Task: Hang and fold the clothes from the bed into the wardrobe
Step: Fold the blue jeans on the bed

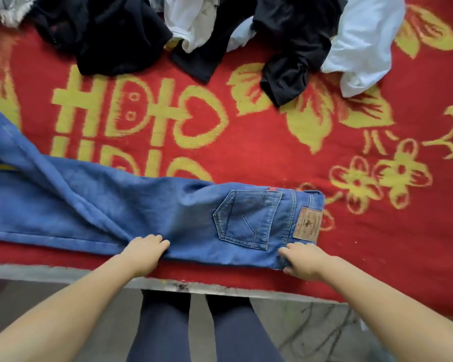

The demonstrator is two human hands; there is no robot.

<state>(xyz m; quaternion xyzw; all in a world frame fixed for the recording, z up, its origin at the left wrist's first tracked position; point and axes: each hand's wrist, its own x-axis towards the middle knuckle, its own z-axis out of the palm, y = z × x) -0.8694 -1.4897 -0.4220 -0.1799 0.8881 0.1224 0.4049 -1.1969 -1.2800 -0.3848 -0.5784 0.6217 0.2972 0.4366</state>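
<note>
A pair of blue jeans (pixel 147 212) is lying flat along the near edge of the bed (pixel 272 152), folded lengthwise with one back pocket (pixel 247 220) and a brown waist patch (pixel 308 225) facing up. The waistband is sitting to the right and the legs are running off the left side of the view. The left hand (pixel 144 253) is curling its fingers over the near edge of the denim around the seat, gripping the fold there. The right hand (pixel 302 261) is pinching the near corner of the waistband, thumb below and fingers on top; its grip is looking closed on the cloth, though the fingertips are partly hidden. The bed is wearing a red blanket with yellow flowers and characters. At the far side a heap of black garments (pixel 107 35) is lying mixed with white ones (pixel 364 40), well apart from the jeans. The person's dark-trousered legs (pixel 194 333) are standing against the near bed edge, above a pale floor (pixel 311 333).
</note>
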